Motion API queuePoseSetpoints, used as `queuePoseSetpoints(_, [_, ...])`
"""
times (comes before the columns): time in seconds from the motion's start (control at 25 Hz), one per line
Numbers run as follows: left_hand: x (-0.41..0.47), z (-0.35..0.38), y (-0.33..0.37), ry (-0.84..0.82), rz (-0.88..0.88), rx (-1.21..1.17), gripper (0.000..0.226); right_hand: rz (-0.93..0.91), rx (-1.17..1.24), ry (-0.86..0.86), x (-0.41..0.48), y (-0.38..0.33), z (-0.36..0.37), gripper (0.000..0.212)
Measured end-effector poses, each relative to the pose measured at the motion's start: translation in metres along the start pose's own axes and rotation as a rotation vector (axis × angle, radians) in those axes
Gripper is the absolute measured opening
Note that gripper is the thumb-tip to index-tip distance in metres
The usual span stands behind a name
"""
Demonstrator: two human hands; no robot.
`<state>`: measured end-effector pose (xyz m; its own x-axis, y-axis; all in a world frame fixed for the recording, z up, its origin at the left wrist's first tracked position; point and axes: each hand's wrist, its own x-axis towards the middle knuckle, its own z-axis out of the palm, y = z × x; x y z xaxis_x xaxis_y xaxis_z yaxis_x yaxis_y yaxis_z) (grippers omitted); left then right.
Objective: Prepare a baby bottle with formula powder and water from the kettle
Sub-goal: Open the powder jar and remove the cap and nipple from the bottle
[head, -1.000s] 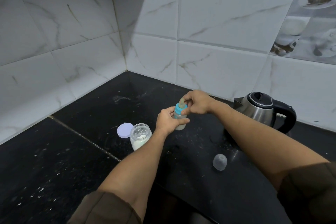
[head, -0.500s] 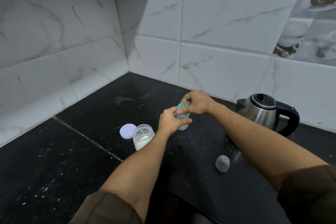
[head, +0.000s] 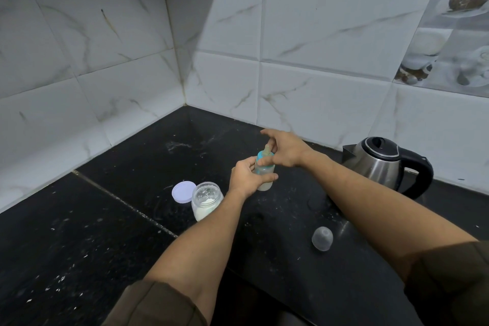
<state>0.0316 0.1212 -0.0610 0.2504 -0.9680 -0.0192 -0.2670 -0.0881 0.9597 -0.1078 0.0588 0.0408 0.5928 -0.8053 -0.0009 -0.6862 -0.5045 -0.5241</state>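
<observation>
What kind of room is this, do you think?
Most likely a home kitchen corner: a black stone counter meets white marble-look wall tiles, some printed with cups, and a steel electric kettle stands by the wall.

Right hand [head: 287,149] has opened off the bottle [head: 264,174] top, fingers spread.

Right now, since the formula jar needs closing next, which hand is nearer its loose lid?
Left. The left hand, gripping the baby bottle, is to the right of the lid; the right hand is farther right, by the bottle's top.
</observation>
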Motion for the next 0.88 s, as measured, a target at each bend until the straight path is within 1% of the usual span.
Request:
queuePoseSetpoints(0.16, [0.001, 0.001, -0.003, 0.004, -0.023, 0.017, 0.05, -0.096, -0.053, -0.124, -0.001, 0.004, -0.004, 0.08])
queuePoseSetpoints(0.24, [0.0, 0.002, -0.003, 0.004, -0.029, 0.025, 0.051, -0.122, -0.07, -0.155, -0.003, 0.004, -0.005, 0.083])
queuePoseSetpoints(0.32, [0.0, 0.0, -0.001, 0.013, -0.022, 0.03, 0.049, -0.108, -0.043, -0.111, -0.005, 0.001, -0.004, 0.091])
queuePoseSetpoints(0.4, [-0.001, -0.001, 0.0, 0.026, -0.011, 0.015, 0.049, -0.055, -0.022, -0.018, -0.005, -0.001, -0.002, 0.093])
queuePoseSetpoints(0.48, [-0.001, -0.002, 0.001, 0.019, -0.002, 0.015, 0.055, -0.013, -0.025, 0.033, -0.003, -0.001, -0.001, 0.083])
queuePoseSetpoints(0.56, [-0.002, -0.001, 0.001, 0.01, 0.0, 0.049, 0.054, -0.016, -0.035, 0.0, -0.003, 0.0, -0.003, 0.069])
queuePoseSetpoints(0.6, [-0.003, -0.001, 0.0, 0.011, -0.004, 0.058, 0.052, -0.03, -0.039, -0.04, -0.004, 0.0, -0.005, 0.067])
queuePoseSetpoints(0.68, [-0.004, -0.001, -0.001, 0.012, -0.014, 0.056, 0.051, -0.068, -0.066, -0.135, -0.006, -0.003, -0.008, 0.073])
queuePoseSetpoints(0.76, [-0.006, 0.0, -0.001, 0.006, -0.016, 0.048, 0.051, -0.101, -0.099, -0.171, -0.008, -0.006, -0.008, 0.083])
queuePoseSetpoints(0.88, [-0.007, 0.0, 0.001, 0.011, 0.002, 0.025, 0.049, -0.059, -0.096, -0.07, -0.009, -0.01, -0.003, 0.086])
